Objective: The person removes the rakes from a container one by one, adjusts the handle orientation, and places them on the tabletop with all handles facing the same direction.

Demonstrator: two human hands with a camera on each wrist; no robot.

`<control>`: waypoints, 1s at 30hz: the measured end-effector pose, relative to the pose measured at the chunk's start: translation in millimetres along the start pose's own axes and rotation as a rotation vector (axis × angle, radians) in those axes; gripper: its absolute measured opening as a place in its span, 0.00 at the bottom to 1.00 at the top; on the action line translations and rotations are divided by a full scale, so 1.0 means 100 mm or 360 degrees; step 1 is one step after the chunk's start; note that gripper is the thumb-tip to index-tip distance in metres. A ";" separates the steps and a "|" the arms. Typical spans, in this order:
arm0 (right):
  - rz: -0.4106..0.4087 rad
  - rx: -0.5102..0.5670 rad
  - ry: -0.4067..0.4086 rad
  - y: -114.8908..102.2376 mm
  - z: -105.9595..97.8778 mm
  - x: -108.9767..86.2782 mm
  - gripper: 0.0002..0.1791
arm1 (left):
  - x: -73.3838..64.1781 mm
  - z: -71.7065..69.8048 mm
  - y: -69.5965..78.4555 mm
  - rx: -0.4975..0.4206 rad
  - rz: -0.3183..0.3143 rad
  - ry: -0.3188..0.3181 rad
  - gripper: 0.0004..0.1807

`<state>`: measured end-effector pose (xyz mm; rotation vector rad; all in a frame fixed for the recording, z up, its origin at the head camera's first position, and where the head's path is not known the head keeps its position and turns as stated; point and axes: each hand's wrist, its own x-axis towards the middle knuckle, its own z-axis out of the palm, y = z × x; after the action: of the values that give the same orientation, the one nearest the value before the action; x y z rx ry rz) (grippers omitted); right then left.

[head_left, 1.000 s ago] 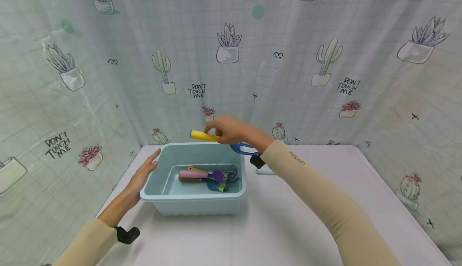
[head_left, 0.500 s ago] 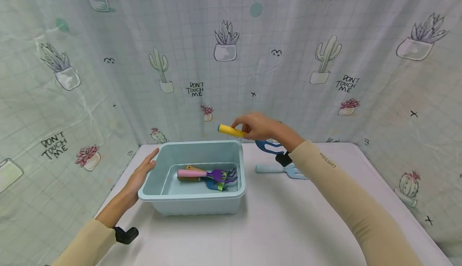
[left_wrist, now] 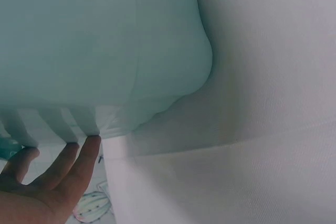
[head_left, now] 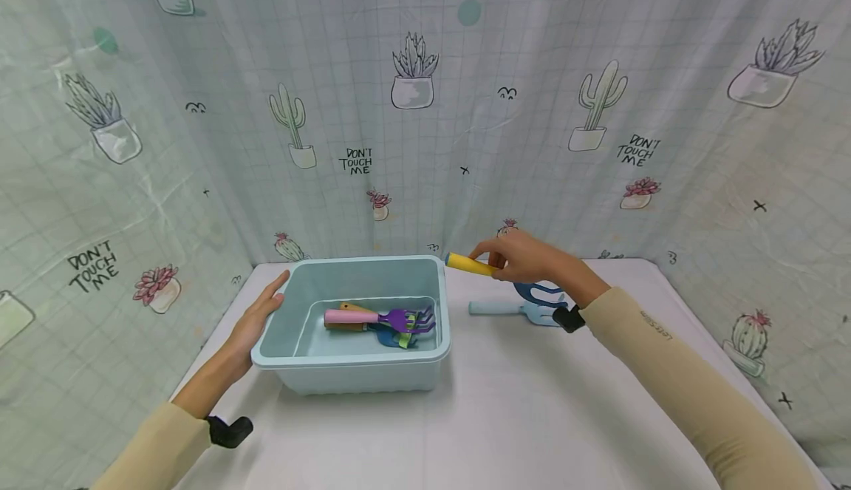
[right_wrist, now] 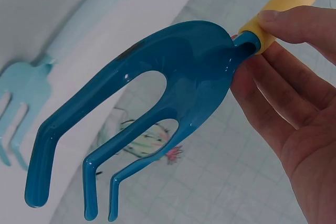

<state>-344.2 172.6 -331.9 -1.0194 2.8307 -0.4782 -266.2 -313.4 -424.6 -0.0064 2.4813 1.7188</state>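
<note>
My right hand [head_left: 521, 256] pinches the yellow handle of a hand rake [right_wrist: 178, 72] between thumb and fingers. Its blue three-tined head points down and right in the head view, above the table. Below it lies a light blue hand fork [head_left: 492, 308], partly covered by the raised rake in the head view. My left hand [head_left: 251, 327] rests with straight fingers [left_wrist: 79, 171] against the left wall of a pale blue plastic bin [head_left: 352, 363]. Inside the bin, a pink-handled purple hand rake [head_left: 352, 318] lies across other garden tools with brown and tan handles.
The bin stands left of the middle on a white table [head_left: 505, 416]. Behind it and at both sides hangs a curtain [head_left: 346, 46] printed with cactus drawings. The bin's right wall [head_left: 444, 312] rises between the tools inside and the light blue fork.
My right hand has carried the yellow-handled rake from above the bin to the right, then lower over the table. The light blue fork has come into view. My left hand stays at the bin.
</note>
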 end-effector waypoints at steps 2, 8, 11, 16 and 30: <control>0.0022 -0.0005 -0.0016 0.05 0.05 -0.06 0.23 | 0.00 -0.01 0.00 0.0004 -0.0006 0.0005 0.34; 0.0069 0.0034 -0.0066 0.15 0.18 -0.21 0.24 | 0.00 -0.02 0.00 -0.0003 0.0002 -0.0001 0.34; 0.0079 0.0027 -0.0110 0.22 0.25 -0.26 0.24 | 0.00 -0.01 0.00 -0.0001 0.0011 -0.0003 0.34; 0.0093 0.0006 -0.0171 0.32 0.39 -0.31 0.24 | 0.00 -0.01 0.02 0.0001 0.0005 -0.0003 0.34; 0.0080 0.0058 -0.0250 0.42 0.76 -0.44 0.23 | 0.01 -0.01 0.00 -0.0044 -0.0007 -0.0026 0.34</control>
<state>-321.1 211.3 -417.6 -0.9333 2.6919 -0.4238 -267.0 -314.3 -424.0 -0.0003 2.4438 1.7441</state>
